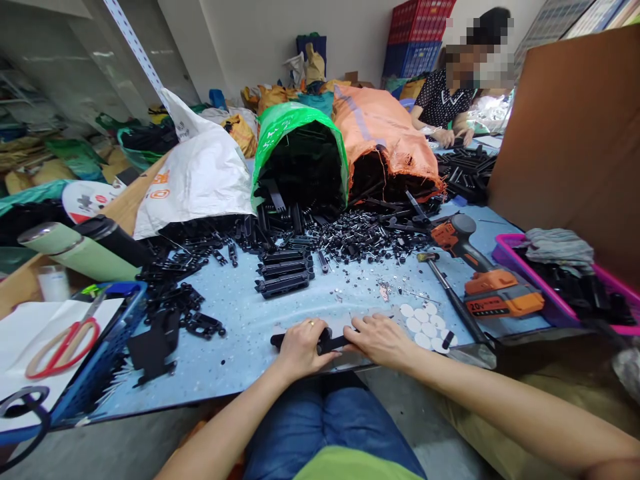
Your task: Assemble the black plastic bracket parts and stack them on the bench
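Note:
Near the table's front edge, my left hand [304,348] is wrapped round a long black plastic part [331,343]. Its rounded left end sticks out past my fingers. At the other end, my right hand [377,339] grips the part between thumb and fingers. What lies under the fingertips is hidden. Several similar black parts [284,275] lie stacked in a row just beyond my hands. White round discs [425,327] are spread on the table by my right wrist, with a small black piece on one.
A hammer [453,297], an orange cordless drill [483,273] and a pink basket [537,267] stand right. Behind are heaps of small black parts [355,233] and green [300,113], orange [387,127] and white [205,173] sacks. Red scissors [65,347] lie left. A co-worker [450,100] sits beyond.

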Motion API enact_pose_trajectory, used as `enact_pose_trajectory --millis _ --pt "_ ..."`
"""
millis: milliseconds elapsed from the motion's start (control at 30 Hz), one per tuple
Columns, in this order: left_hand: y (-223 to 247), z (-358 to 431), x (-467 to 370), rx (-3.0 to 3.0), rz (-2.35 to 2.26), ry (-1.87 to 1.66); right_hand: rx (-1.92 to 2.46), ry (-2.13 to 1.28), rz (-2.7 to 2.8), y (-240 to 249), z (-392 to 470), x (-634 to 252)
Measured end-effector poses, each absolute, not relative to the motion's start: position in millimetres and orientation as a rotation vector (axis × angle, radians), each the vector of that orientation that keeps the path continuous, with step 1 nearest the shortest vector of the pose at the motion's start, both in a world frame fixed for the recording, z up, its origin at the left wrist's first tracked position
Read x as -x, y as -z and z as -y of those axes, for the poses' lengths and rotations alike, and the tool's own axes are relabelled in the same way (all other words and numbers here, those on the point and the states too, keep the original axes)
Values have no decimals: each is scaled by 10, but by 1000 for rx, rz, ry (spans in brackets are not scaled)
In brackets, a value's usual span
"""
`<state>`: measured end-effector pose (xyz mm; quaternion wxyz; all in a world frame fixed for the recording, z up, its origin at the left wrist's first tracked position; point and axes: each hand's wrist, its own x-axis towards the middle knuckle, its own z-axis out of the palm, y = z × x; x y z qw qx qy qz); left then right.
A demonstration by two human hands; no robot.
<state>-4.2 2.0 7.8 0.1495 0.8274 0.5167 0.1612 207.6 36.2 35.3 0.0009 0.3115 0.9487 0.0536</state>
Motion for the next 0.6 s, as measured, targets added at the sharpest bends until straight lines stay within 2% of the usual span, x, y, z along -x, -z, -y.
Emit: enact_pose_trajectory --millis 167,367,467,600 --pt "-97 -416 -223 -2411 -1459 -364 -960 -13 -3012 -77 -557 -2426" --pt "-93 -1660 -643 -2305 -1744 -444 -1038 154 -3046 21 -657 -2701" --pt "-29 -2008 -758 -2268 -1770 -460 -1391 46 -2926 6 -954 -2770" --pt "-4 -2033 -817 -2233 -1732 -543 -1941 -179 -2532 -10 -1642 -2887"
